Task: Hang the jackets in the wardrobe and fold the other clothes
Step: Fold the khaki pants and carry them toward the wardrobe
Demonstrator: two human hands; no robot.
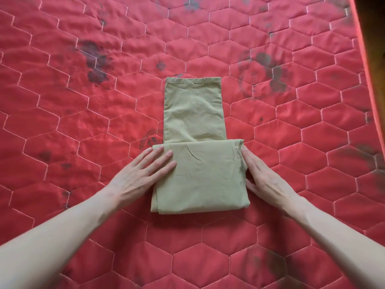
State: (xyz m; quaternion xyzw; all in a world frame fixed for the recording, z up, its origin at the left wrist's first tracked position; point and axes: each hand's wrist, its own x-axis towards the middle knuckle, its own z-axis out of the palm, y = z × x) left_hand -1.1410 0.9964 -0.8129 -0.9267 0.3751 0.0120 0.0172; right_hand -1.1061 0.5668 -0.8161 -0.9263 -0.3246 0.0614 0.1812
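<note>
An olive-green garment lies folded on the red quilted mattress. Its near part is doubled over into a thick rectangle, and a narrower single layer reaches away from me. My left hand rests flat, fingers spread, with the fingertips on the left edge of the doubled part. My right hand lies flat against the right edge of that part, fingers together and extended. Neither hand grips the cloth.
The mattress has hexagon stitching and dark faded flower prints. Its right edge runs down the far right, with dark floor beyond. No other clothes, hangers or wardrobe are in view.
</note>
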